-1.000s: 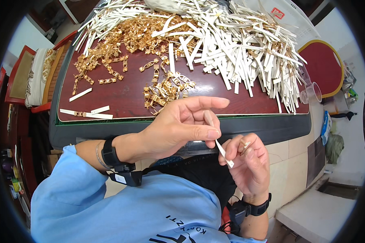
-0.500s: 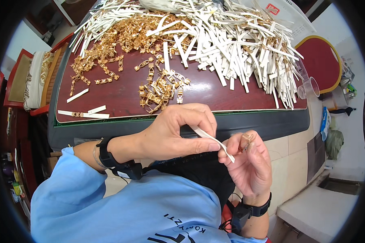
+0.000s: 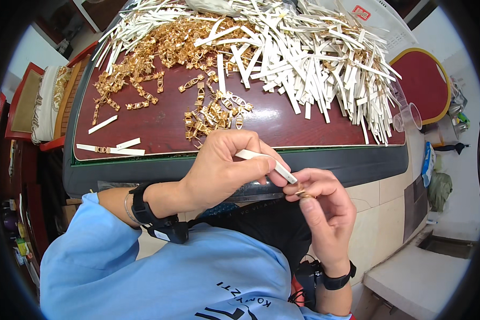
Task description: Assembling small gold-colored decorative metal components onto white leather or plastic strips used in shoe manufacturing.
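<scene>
In front of my chest, my left hand pinches a narrow white strap between thumb and fingers, its free end slanting down to the right. That end has small dark holes and meets a gold metal clasp piece. My right hand grips the clasp piece between thumb and fingertips; whether strap and clasp are joined I cannot tell. Just beyond my left hand lies a small heap of gold clasp pieces on the dark red tabletop.
A large pile of white straps covers the table's right side, beside a mound of gold pieces. Several loose straps lie at the left. A clear plastic cup sits by the right edge, near a red chair.
The strap has turned so its flat, holed face shows. My right hand has rolled the gold piece down from its fingertips to the strap's end.
</scene>
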Action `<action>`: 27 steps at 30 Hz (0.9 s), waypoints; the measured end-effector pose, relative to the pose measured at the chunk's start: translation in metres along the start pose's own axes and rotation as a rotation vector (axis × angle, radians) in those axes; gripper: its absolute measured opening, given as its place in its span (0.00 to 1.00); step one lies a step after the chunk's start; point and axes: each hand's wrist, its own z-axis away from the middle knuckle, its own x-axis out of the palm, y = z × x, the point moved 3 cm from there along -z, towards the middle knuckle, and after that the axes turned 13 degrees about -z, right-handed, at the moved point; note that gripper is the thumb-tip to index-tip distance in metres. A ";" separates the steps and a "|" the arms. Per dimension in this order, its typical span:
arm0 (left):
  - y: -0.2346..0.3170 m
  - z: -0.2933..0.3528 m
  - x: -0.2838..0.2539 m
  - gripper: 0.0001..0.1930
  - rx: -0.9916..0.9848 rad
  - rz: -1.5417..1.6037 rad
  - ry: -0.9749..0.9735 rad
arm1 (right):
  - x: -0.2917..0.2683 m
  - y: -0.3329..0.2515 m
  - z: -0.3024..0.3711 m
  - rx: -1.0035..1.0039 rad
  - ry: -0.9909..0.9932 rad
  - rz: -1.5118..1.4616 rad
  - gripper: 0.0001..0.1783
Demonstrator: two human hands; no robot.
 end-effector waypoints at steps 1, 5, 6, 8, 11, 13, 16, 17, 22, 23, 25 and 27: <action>0.000 0.000 0.000 0.14 0.000 0.000 0.001 | 0.001 -0.003 0.000 -0.071 -0.015 0.266 0.05; 0.004 0.002 0.001 0.14 0.035 -0.023 -0.014 | 0.010 -0.010 -0.006 -0.262 -0.036 0.626 0.08; 0.006 0.002 0.001 0.14 0.066 -0.061 -0.021 | 0.011 -0.011 -0.006 -0.261 -0.036 0.627 0.08; 0.006 0.003 0.001 0.14 0.070 -0.058 -0.027 | 0.014 -0.014 -0.006 -0.296 -0.051 0.747 0.09; 0.003 0.003 0.001 0.10 0.072 -0.030 -0.020 | 0.014 -0.015 -0.006 -0.300 -0.031 0.781 0.09; 0.004 0.003 0.000 0.07 0.066 -0.004 -0.005 | 0.014 -0.015 -0.006 -0.290 -0.034 0.786 0.09; 0.007 0.004 -0.002 0.14 0.067 -0.120 -0.036 | 0.013 -0.015 -0.007 -0.282 -0.059 0.785 0.09; 0.007 0.004 -0.002 0.14 0.061 -0.164 -0.063 | 0.013 -0.015 -0.007 -0.281 -0.081 0.777 0.09; 0.010 0.004 0.000 0.14 0.061 -0.223 -0.090 | 0.014 -0.015 -0.005 -0.256 -0.033 0.780 0.09; 0.009 0.003 0.000 0.14 0.069 -0.201 -0.070 | 0.015 -0.016 -0.005 -0.273 -0.048 0.786 0.09; 0.007 0.003 0.000 0.14 0.077 -0.179 -0.049 | 0.015 -0.017 -0.005 -0.267 -0.062 0.779 0.09; 0.006 0.003 0.000 0.15 0.074 -0.158 -0.037 | 0.016 -0.017 -0.005 -0.260 -0.074 0.772 0.08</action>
